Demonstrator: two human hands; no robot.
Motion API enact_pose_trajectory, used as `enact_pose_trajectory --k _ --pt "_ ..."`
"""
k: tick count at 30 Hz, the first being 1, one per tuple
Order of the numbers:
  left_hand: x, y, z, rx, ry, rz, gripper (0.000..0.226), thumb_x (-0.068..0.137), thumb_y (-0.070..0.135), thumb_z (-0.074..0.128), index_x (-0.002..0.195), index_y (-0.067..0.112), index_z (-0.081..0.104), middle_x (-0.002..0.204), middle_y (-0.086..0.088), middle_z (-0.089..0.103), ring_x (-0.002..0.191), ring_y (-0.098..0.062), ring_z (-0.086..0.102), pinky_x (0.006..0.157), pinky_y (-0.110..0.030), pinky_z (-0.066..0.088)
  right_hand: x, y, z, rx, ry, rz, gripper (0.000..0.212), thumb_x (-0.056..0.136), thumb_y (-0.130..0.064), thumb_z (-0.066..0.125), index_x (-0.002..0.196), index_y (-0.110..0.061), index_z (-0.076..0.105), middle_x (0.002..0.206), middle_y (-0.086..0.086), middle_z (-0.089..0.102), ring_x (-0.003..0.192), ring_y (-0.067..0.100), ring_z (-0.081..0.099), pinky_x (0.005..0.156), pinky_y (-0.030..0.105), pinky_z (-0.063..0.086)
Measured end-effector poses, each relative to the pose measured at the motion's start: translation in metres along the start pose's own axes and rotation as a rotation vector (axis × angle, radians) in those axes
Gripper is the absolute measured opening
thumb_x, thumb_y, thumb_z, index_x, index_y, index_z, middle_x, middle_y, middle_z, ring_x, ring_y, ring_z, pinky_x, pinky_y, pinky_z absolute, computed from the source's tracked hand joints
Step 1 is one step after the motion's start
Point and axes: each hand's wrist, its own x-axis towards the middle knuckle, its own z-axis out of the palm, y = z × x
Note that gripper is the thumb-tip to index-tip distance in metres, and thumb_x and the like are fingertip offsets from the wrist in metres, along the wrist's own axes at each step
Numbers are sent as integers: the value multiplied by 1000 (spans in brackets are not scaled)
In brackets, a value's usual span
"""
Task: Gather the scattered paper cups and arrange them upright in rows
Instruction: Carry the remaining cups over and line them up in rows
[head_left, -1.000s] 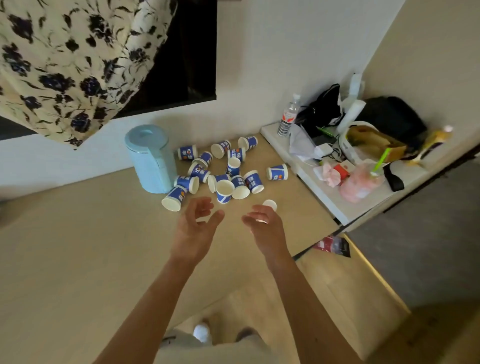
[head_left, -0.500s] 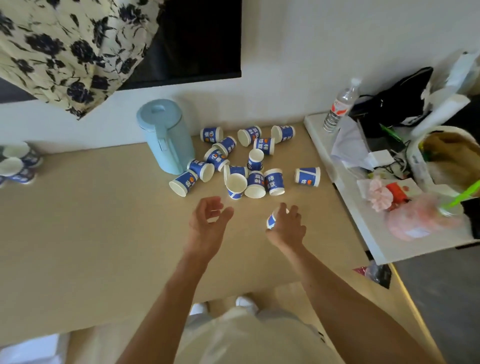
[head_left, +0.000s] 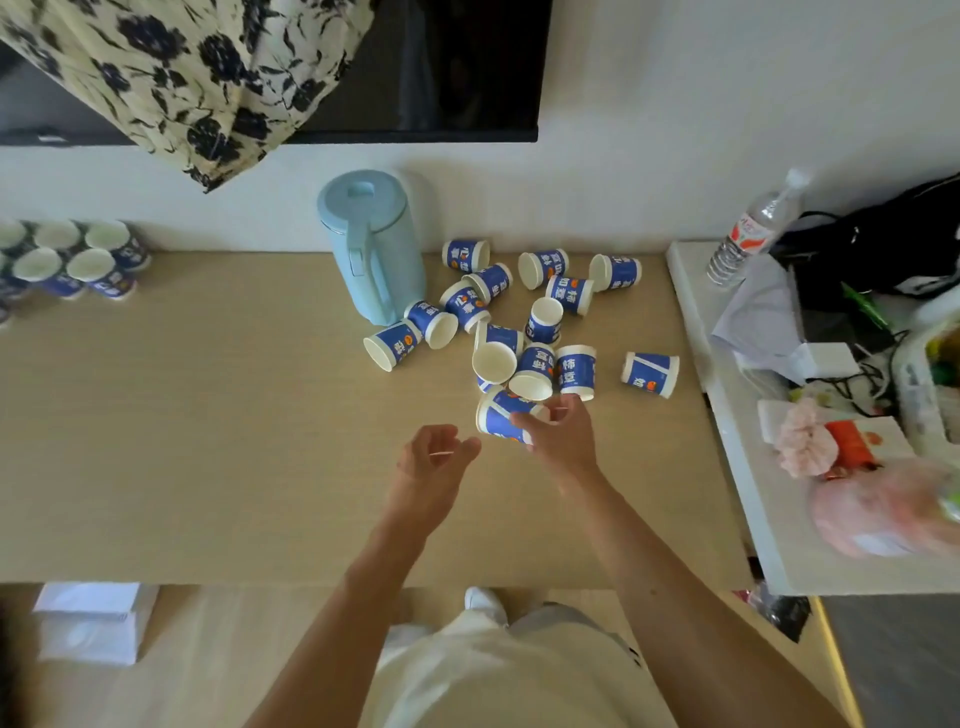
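Note:
Several blue-and-white paper cups (head_left: 535, 332) lie tipped over in a loose pile on the wooden table (head_left: 234, 441), right of a pale blue jug. One cup (head_left: 650, 374) lies apart to the right. My right hand (head_left: 558, 434) grips a blue paper cup (head_left: 498, 418) on its side, just in front of the pile. My left hand (head_left: 431, 462) hovers beside it to the left, fingers curled apart, holding nothing. At the far left edge several cups (head_left: 67, 260) stand upright in rows.
A pale blue jug (head_left: 369, 244) stands against the wall left of the pile. A white side table (head_left: 737, 467) on the right carries a water bottle (head_left: 753, 228), a black bag, tissues and plastic bags. A floral cloth hangs over a dark screen above.
My right hand has closed on a cup and lifted it toward the left hand. The view has swung left, and the upright rows of cups now show at the left.

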Motion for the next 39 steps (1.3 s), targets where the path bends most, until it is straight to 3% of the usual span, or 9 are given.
enact_pose_trajectory --k 5,10,13,16,20,23,27,34,39 --pt "2 7 -3 -383 -133 -210 53 92 48 64 131 12 58 121 -9 68 114 -24 64 96 -43 52 -36 -26 21 521 -300 93 51 76 -7 85 118 -10 55 109 14 65 93 27 71 85 49 63" --pt "8 13 -4 -499 -27 -103 28 91 43 68 107 22 74 94 -4 75 89 -18 68 84 -37 55 -52 -25 24 347 -454 -84 62 64 -15 87 118 -21 57 112 1 65 88 0 70 69 17 55" --pt "11 13 -9 -498 32 -62 31 78 47 75 100 25 74 100 -12 76 88 -22 69 85 -40 52 -44 -24 21 240 -549 -170 68 61 -30 90 121 -28 57 110 -1 67 100 2 68 84 24 57" --pt "11 11 -18 -459 129 -45 45 67 50 78 102 23 72 106 -15 75 94 -26 71 90 -43 54 -16 -30 21 26 -359 -254 71 66 -41 89 127 -29 55 118 -8 64 113 9 61 99 34 51" --pt "8 2 -25 -417 198 -37 36 80 36 81 112 25 68 104 -5 76 103 -27 71 90 -43 57 33 -31 32 -403 -20 -450 71 71 -28 86 130 -8 54 126 7 59 120 28 54 101 46 48" --pt "1 -4 -31 -377 233 -27 44 79 36 81 117 23 65 106 -3 74 104 -26 70 90 -44 57 63 -25 44 -789 -15 -495 89 69 -43 86 141 -9 45 138 13 53 130 32 49 108 48 42" --pt "-11 -7 -46 -345 280 13 58 64 49 77 115 25 66 102 3 75 97 -17 71 82 -35 57 86 -17 60 -1051 -45 -507 101 68 -52 87 146 -12 38 144 15 50 136 34 47 114 48 37" --pt "-25 -17 -79 -352 368 41 54 66 46 77 116 27 66 100 6 75 85 -4 68 71 -21 50 87 -14 76 -1064 0 -595 77 70 -48 82 131 -12 52 131 14 58 124 33 53 102 46 39" --pt "-31 -18 -98 -394 347 69 57 62 48 76 114 27 66 101 5 75 89 -9 70 73 -23 52 57 -33 86 -706 -61 -613 69 71 -34 86 130 -12 57 130 14 57 122 28 51 99 48 44"
